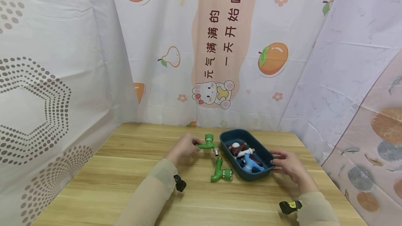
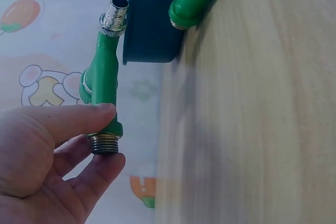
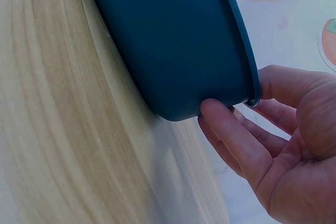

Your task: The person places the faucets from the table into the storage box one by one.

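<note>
In the head view my left hand [image 1: 187, 144] holds a green plastic tap [image 1: 205, 145] above the table, left of the dark blue basin [image 1: 237, 134]. The left wrist view shows the thumb and fingers pinching this tap [image 2: 105, 72] by its threaded metal end, its silver spout nozzle pointing up in that view. Another green tap [image 1: 218, 174] lies on the table beside the basin's near side. My right hand [image 1: 288, 165] grips the basin's right end, and in the right wrist view its fingers press the basin wall [image 3: 178, 45] and rim.
Inside the basin lie a dark red tap [image 1: 237, 149], a white tap [image 1: 246, 152] and a blue tap [image 1: 252, 165], partly overlapping. The wooden table [image 1: 132, 173] ends at a printed curtain [image 1: 176, 90] behind, with more curtains on both sides.
</note>
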The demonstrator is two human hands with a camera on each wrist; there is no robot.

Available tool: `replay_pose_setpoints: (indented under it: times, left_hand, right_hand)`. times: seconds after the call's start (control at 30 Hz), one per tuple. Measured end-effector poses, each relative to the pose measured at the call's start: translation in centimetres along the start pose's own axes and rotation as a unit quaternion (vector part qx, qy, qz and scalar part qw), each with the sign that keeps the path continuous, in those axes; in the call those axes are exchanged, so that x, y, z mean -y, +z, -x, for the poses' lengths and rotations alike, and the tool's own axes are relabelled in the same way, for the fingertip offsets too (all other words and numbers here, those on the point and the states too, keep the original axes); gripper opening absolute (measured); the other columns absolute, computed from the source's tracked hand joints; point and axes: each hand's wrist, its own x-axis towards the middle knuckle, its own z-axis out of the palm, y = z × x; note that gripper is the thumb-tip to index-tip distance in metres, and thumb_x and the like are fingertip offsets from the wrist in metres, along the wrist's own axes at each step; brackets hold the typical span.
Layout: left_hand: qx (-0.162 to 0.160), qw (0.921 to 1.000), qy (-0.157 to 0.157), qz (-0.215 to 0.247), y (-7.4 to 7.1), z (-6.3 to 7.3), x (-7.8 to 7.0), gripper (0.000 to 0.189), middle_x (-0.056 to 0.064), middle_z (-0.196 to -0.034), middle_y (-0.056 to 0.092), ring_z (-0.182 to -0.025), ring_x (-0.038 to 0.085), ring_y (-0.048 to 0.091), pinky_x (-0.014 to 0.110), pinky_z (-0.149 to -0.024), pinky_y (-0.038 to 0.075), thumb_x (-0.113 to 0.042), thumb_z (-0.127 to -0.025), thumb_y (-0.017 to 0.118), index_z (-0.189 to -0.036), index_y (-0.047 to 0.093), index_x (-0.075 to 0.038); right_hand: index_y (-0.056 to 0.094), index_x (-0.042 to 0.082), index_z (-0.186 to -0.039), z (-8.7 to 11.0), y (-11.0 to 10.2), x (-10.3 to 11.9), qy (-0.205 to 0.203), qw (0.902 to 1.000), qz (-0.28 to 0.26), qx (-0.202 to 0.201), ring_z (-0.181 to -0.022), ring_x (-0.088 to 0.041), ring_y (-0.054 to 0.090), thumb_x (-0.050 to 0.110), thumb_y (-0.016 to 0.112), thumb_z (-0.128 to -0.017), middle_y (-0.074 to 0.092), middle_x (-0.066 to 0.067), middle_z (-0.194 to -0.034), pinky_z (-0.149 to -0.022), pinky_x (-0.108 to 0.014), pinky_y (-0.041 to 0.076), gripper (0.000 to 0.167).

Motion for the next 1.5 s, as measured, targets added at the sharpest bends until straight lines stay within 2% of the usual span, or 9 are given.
replay_pose_setpoints:
  times: [0.23,0.5,0.77,1.1,1.5]
  left_hand:
    - [-0.007,0.9998,0.019,0.006,-0.5,-0.1,-0.6,0.02,-0.003,-0.091,0.071,-0.081,0.014,0.063,0.031,-0.07,0.053,0.0,-0.085,0.077,-0.101,0.08,-0.013]
    - [-0.013,0.9994,0.032,0.006,-0.9,-0.2,-1.6,0.019,-0.005,-0.093,0.073,-0.084,0.012,0.064,0.033,-0.078,0.054,-0.006,-0.087,0.08,-0.103,0.08,-0.015]
    - [-0.02,0.9982,0.057,0.002,-1.3,-0.2,-2.8,0.021,-0.003,-0.092,0.07,-0.082,0.015,0.062,0.033,-0.073,0.052,-0.009,-0.087,0.08,-0.106,0.08,-0.018]
    - [-0.039,0.9952,0.089,0.012,-1.9,0.4,-4.2,0.02,-0.006,-0.093,0.068,-0.088,0.015,0.063,0.034,-0.075,0.054,-0.01,-0.087,0.08,-0.105,0.08,-0.018]
    - [-0.039,0.9956,0.084,0.019,-2.0,0.7,-5.5,0.019,-0.005,-0.095,0.068,-0.088,0.014,0.063,0.031,-0.075,0.055,-0.012,-0.088,0.08,-0.106,0.08,-0.019]
  right_hand:
    - [0.044,-0.016,-0.143,0.1,0.0,0.1,-0.001,1.0,-0.005,0.003,-0.097,-0.034,0.068,-0.007,0.063,-0.092,0.055,-0.037,-0.127,-0.081,-0.049,0.058,0.055]
    - [0.045,-0.015,-0.143,0.1,0.0,0.0,0.0,1.0,-0.003,0.0,-0.096,-0.032,0.069,-0.007,0.064,-0.092,0.055,-0.037,-0.127,-0.08,-0.049,0.059,0.055]
    - [0.045,-0.015,-0.143,0.1,0.0,0.0,0.003,1.0,-0.001,-0.003,-0.096,-0.032,0.068,-0.006,0.064,-0.092,0.053,-0.037,-0.129,-0.08,-0.048,0.059,0.055]
    - [0.045,-0.014,-0.143,0.0,-0.1,0.0,0.002,1.0,0.005,-0.003,-0.098,-0.033,0.068,-0.005,0.064,-0.093,0.053,-0.038,-0.129,-0.079,-0.048,0.059,0.055]
    - [0.045,-0.013,-0.144,-0.2,-0.1,0.0,0.004,0.9999,0.012,-0.003,-0.098,-0.033,0.068,-0.005,0.064,-0.094,0.052,-0.038,-0.131,-0.08,-0.048,0.059,0.054]
